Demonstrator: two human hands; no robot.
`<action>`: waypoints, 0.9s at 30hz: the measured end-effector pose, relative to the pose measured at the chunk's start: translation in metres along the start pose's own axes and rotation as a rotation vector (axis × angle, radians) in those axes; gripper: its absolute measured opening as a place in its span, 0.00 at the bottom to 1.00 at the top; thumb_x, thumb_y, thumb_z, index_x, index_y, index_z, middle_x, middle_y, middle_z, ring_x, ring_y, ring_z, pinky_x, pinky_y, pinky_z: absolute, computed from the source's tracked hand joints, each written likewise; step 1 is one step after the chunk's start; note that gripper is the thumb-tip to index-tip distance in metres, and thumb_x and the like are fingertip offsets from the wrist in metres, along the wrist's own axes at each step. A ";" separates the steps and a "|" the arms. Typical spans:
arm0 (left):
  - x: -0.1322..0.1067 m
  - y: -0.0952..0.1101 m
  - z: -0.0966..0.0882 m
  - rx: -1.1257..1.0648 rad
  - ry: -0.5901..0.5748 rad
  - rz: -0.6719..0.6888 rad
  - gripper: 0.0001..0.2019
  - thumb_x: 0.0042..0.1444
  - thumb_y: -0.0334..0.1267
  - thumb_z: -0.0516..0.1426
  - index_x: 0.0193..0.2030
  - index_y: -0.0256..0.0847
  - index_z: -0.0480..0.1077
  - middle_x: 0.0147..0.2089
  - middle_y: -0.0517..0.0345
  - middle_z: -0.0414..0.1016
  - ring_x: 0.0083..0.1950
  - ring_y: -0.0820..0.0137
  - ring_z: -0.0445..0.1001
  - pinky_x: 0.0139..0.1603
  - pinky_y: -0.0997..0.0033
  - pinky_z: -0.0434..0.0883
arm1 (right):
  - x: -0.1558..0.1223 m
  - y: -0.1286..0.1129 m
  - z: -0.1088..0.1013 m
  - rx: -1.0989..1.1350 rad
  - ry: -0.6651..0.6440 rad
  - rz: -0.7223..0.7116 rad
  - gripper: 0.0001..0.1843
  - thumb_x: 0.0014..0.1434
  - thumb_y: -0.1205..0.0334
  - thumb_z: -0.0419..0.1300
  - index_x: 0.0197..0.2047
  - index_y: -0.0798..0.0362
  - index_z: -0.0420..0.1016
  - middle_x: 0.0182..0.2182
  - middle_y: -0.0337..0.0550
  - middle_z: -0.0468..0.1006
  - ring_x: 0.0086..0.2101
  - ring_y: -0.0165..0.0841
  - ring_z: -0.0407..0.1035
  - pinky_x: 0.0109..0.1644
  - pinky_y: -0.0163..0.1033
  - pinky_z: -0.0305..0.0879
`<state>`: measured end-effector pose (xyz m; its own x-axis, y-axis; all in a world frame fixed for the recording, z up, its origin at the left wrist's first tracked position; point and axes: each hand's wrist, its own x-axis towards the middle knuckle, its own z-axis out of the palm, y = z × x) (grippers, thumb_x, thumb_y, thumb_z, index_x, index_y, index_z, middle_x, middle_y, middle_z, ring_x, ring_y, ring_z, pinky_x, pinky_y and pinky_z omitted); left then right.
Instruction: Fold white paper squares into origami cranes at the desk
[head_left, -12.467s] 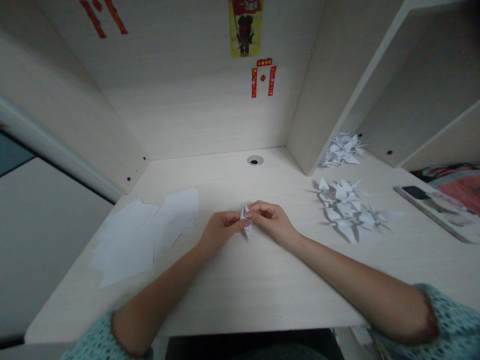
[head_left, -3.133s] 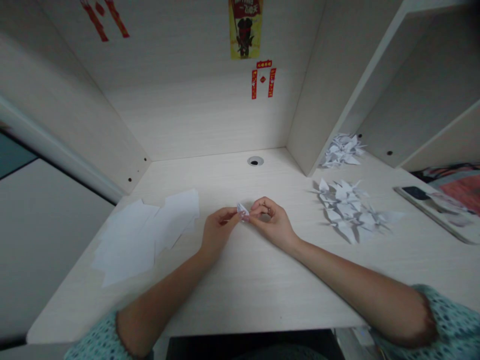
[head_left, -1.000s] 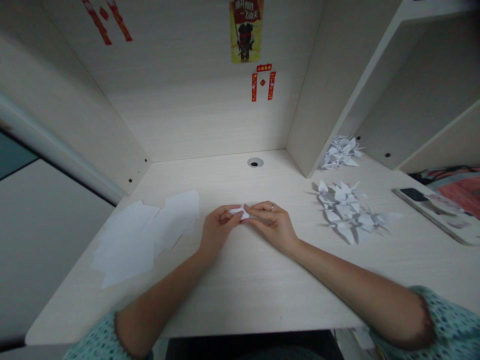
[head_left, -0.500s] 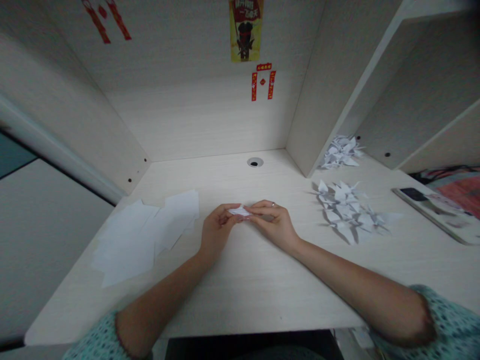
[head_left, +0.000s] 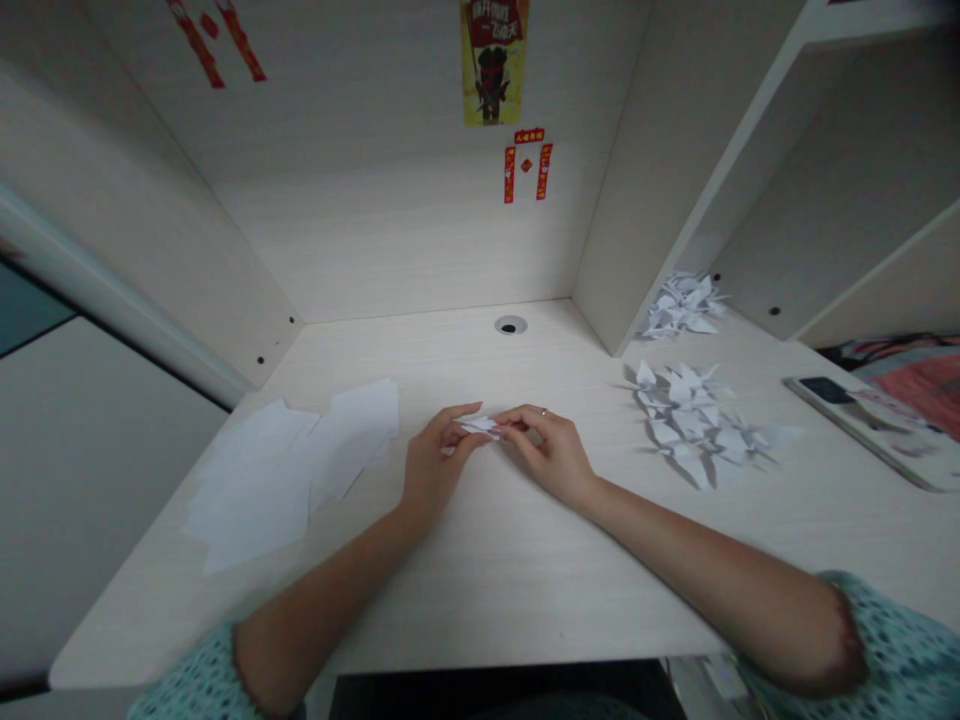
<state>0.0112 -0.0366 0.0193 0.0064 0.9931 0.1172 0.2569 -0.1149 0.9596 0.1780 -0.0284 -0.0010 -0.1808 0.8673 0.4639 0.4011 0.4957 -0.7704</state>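
A small folded piece of white paper [head_left: 478, 425] is pinched between my two hands, just above the middle of the desk [head_left: 495, 560]. My left hand [head_left: 439, 455] grips its left end with thumb and fingers, the index finger lifted off the paper. On the right end, my right hand [head_left: 551, 445], with a ring on one finger, closes thumb and fingertips. The fingers partly cover the paper, so its exact folds are hard to make out.
Loose white paper sheets [head_left: 262, 480] lie spread at the left. Several folded paper cranes [head_left: 686, 415] sit at the right, with another pile of cranes [head_left: 686, 303] by the partition. A phone [head_left: 874, 430] lies far right. A cable hole [head_left: 511, 325] is at the back.
My left index finger has lifted away from the paper. The right fingers have curled slightly, and the paper's folds now look a little more parted.
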 end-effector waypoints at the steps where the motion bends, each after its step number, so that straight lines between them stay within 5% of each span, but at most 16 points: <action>1: 0.000 0.000 0.001 0.002 -0.002 0.000 0.18 0.46 0.40 0.63 0.46 0.43 0.73 0.32 0.60 0.79 0.34 0.69 0.77 0.35 0.74 0.70 | 0.000 -0.001 0.000 -0.021 -0.007 -0.014 0.07 0.60 0.61 0.56 0.38 0.48 0.75 0.33 0.41 0.79 0.32 0.33 0.71 0.38 0.38 0.65; 11: -0.001 -0.008 0.001 0.095 -0.082 0.062 0.11 0.53 0.44 0.58 0.37 0.41 0.74 0.34 0.57 0.78 0.34 0.70 0.75 0.33 0.75 0.70 | 0.003 0.000 0.001 0.015 -0.007 -0.016 0.08 0.61 0.63 0.53 0.34 0.50 0.73 0.29 0.42 0.75 0.32 0.33 0.69 0.36 0.37 0.63; 22: -0.002 0.000 -0.003 0.181 -0.072 0.069 0.09 0.53 0.44 0.58 0.35 0.42 0.73 0.31 0.60 0.78 0.31 0.72 0.74 0.26 0.79 0.67 | 0.004 0.004 0.001 0.055 0.009 -0.094 0.07 0.56 0.60 0.62 0.38 0.48 0.77 0.34 0.42 0.80 0.37 0.35 0.72 0.43 0.41 0.66; 27: -0.003 -0.003 -0.002 0.324 -0.025 0.206 0.07 0.53 0.43 0.58 0.36 0.45 0.72 0.34 0.61 0.78 0.33 0.73 0.75 0.33 0.76 0.70 | 0.004 0.003 0.000 0.052 -0.020 -0.064 0.05 0.57 0.62 0.60 0.34 0.49 0.78 0.31 0.42 0.79 0.35 0.34 0.70 0.43 0.41 0.64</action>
<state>0.0085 -0.0394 0.0166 0.1126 0.9508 0.2887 0.5400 -0.3024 0.7854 0.1786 -0.0236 -0.0021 -0.2232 0.8339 0.5047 0.3408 0.5518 -0.7611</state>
